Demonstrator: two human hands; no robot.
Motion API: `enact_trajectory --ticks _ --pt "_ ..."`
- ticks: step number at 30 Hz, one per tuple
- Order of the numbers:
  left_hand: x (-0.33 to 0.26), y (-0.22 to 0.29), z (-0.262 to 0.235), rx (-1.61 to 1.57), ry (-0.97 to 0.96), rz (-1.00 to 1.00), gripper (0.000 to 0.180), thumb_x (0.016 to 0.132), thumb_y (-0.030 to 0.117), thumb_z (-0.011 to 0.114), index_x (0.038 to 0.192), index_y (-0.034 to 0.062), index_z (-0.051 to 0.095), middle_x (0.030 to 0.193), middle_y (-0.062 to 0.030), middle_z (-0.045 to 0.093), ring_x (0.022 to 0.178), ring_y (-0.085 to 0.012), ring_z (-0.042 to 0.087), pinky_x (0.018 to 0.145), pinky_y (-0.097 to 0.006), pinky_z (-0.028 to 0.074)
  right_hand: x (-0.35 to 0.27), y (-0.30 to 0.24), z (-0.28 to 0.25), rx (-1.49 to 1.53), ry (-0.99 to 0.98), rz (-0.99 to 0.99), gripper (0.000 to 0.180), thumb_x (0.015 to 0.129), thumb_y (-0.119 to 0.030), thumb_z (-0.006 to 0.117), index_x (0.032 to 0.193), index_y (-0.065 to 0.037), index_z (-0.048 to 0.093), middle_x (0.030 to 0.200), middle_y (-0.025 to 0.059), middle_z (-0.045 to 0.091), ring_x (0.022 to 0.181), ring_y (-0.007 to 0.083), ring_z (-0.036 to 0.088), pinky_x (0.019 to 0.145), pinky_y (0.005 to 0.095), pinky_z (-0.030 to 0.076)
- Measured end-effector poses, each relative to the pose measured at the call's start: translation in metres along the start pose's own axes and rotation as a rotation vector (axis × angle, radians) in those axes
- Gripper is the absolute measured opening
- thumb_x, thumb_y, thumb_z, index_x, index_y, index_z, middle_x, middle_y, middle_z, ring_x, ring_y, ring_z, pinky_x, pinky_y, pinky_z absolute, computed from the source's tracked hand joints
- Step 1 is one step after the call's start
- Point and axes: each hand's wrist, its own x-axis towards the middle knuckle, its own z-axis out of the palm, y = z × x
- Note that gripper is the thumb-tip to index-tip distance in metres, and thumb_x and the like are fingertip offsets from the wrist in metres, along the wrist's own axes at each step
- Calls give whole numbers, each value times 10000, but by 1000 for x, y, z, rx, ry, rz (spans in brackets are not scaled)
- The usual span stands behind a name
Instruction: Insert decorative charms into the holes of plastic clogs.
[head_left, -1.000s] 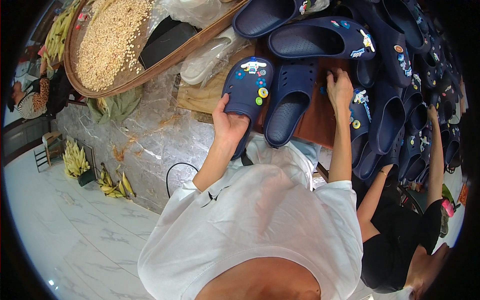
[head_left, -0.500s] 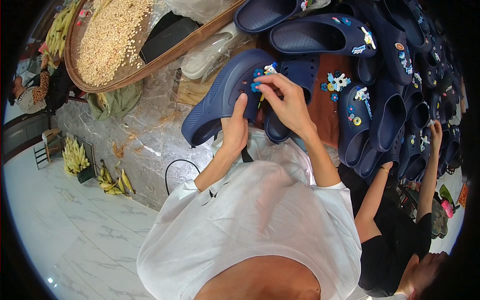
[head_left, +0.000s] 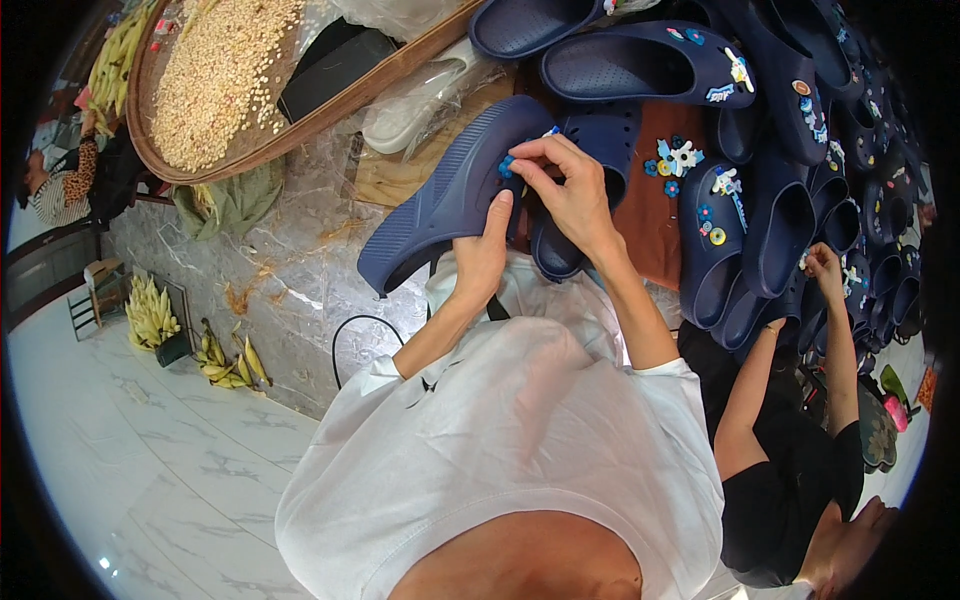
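Note:
My left hand is closed on a navy foam clog, its thumb on the outside and its fingers hidden inside the shoe. Between thumb and fingertips, my right hand pinches a small blue flower shoe charm against the clog's upper. My right fingers mostly cover another charm there. Behind my right hand lies a second navy clog with holes in its upper. Loose charms, a white figure and blue and yellow flowers among them, rest on a brown sheet to the right.
Piled navy clogs, many with charms, fill the right side, where a co-worker in black reaches in. A round tray of corn kernels and a bagged white shoe sit at the far left. Corn cobs stand on the floor.
The clog has turned slightly in my left hand. My right fingers have shifted left with the flower charm, now against the upper. The co-worker's raised hand has moved nearer and left.

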Motion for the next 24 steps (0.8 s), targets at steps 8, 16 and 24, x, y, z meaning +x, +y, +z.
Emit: enact_trajectory --ticks 8,16,24 --pt "10 -8 -2 -113 -31 16 386 978 63 590 1351 16 502 1340 -98 539 1217 -193 526 1057 -336 418 -3 -4 -4 -32 59 -21 105 904 -37 663 999 -5 633 919 57 642 764 139 624 666 265 494" --pt "27 -9 -17 -431 153 -131 463 958 163 654 1333 -54 491 1334 -135 561 1191 -223 580 1027 -374 481 -16 37 -97 -200 575 195 113 938 -105 643 997 -17 604 912 108 681 793 190 676 676 308 528" --pt "26 -2 -17 -579 108 -308 438 956 165 642 1328 -19 501 1325 -136 569 1204 -228 572 1044 -383 462 -26 106 -121 -659 427 310 141 896 -112 645 1003 -26 677 940 171 700 904 372 676 782 466 520"
